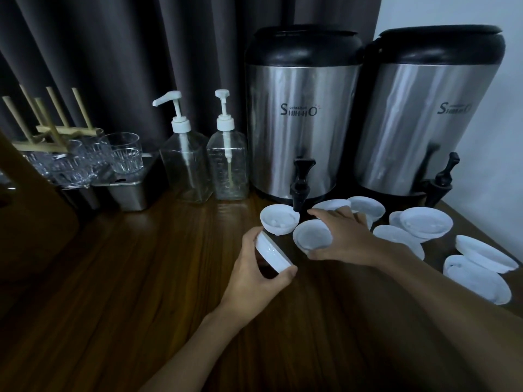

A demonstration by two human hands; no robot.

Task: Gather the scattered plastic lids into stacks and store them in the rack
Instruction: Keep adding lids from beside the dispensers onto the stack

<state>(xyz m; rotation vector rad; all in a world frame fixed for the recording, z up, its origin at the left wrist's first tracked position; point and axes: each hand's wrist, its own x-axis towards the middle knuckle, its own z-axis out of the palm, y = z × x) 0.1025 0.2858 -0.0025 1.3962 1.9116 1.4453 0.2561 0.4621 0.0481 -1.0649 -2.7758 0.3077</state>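
Note:
My left hand (254, 275) grips a small stack of white plastic lids (273, 254), tilted on edge above the wooden counter. My right hand (343, 236) reaches over a single lid (311, 236), thumb at its near rim and fingers spread past its far side. Another lid (278, 219) lies just left of it, under the dispenser tap. Several more white lids (424, 224) lie scattered to the right, with two larger ones (478, 275) near the counter's right edge. A wooden peg rack (53, 128) stands at far left.
Two steel drink dispensers (302, 123) with black taps (301, 182) stand at the back, directly above the lids. Two clear pump bottles (226, 159) stand to their left. Glass tumblers (124, 152) and a steel container (131, 190) sit by the rack. Dark curtains hang behind.

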